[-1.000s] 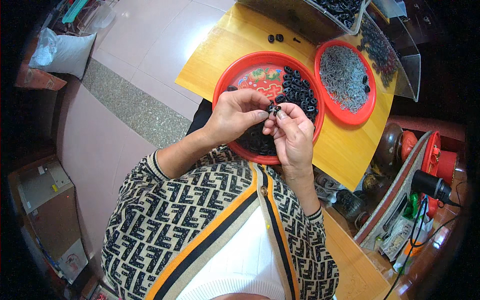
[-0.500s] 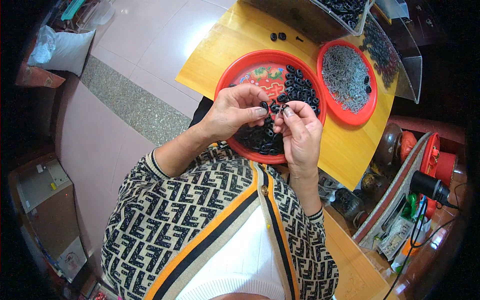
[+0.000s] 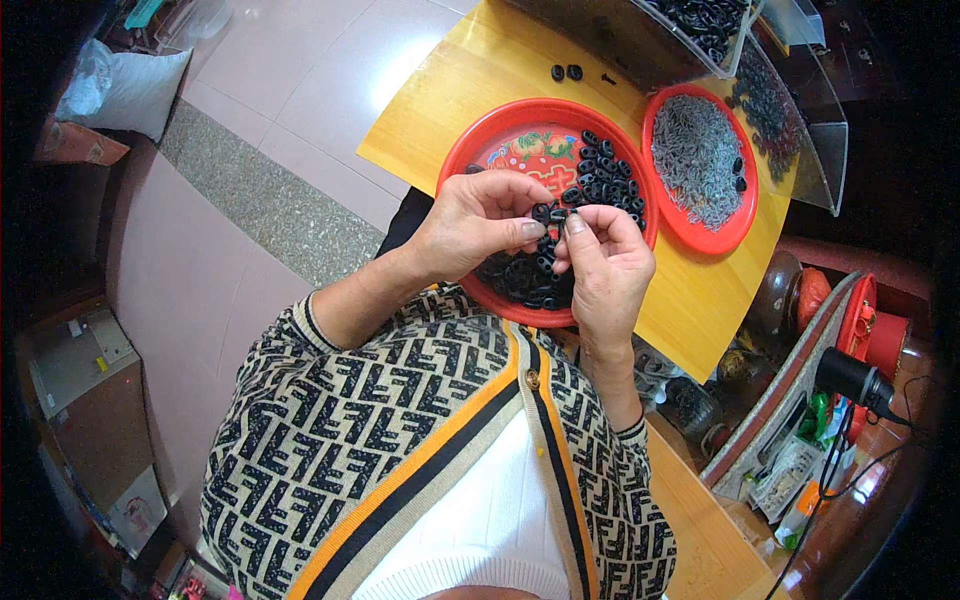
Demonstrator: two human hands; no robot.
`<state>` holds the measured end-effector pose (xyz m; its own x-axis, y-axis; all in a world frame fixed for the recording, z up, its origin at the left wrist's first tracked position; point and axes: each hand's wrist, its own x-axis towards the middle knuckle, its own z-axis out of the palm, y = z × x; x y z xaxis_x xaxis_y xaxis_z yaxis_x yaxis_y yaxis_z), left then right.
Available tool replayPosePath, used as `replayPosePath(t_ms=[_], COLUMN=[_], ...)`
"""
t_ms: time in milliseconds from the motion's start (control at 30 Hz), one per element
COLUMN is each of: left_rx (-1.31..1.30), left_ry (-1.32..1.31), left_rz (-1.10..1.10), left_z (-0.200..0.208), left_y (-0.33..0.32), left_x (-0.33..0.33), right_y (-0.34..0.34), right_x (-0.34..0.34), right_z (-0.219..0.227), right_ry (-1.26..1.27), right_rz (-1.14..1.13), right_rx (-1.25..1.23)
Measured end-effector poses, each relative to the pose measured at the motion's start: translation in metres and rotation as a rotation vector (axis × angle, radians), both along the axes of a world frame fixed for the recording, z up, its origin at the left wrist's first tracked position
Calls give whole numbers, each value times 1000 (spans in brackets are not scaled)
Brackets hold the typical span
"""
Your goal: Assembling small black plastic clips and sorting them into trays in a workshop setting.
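Over the red tray, my left hand pinches a small black oval plastic piece between thumb and forefinger. Close beside it, my right hand grips a small dark piece with thumb and forefinger; the fingertips cover most of it. The two pieces are almost touching or meet; which one I cannot tell. Below and behind my hands, many black oval pieces with holes lie along the tray's right side. Another dark heap fills its near part, partly hidden by my hands.
To the right, a second red tray holds many small grey pieces and two black ones. Two black ovals and a small dark pin lie on the yellow wooden table. A clear bin stands at the back.
My hands have come slightly closer together, and the gap between the two held pieces has narrowed. The whole view has shifted a little.
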<state>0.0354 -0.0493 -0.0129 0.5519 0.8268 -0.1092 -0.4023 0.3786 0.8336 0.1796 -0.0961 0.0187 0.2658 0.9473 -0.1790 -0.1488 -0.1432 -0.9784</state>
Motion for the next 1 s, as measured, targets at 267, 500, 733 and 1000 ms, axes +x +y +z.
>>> replayPosePath(t_ms=[267,500,733,1000], left_rx=[69,80,119,75], left_ry=[71,64,62,57], left_rz=[19,31,17,8], left_z=[1,2,4,2], left_y=[-3,-3,-3,-4], left_x=[1,5,6,6], right_y=[-1,0,1,2], right_x=[-3,-3,-2,1], right_z=[1,1,-1,-2], right_ry=[-39,-46,-36,66], right_rz=[8,5,31,53], right_rx=[1,-11,-12,-49])
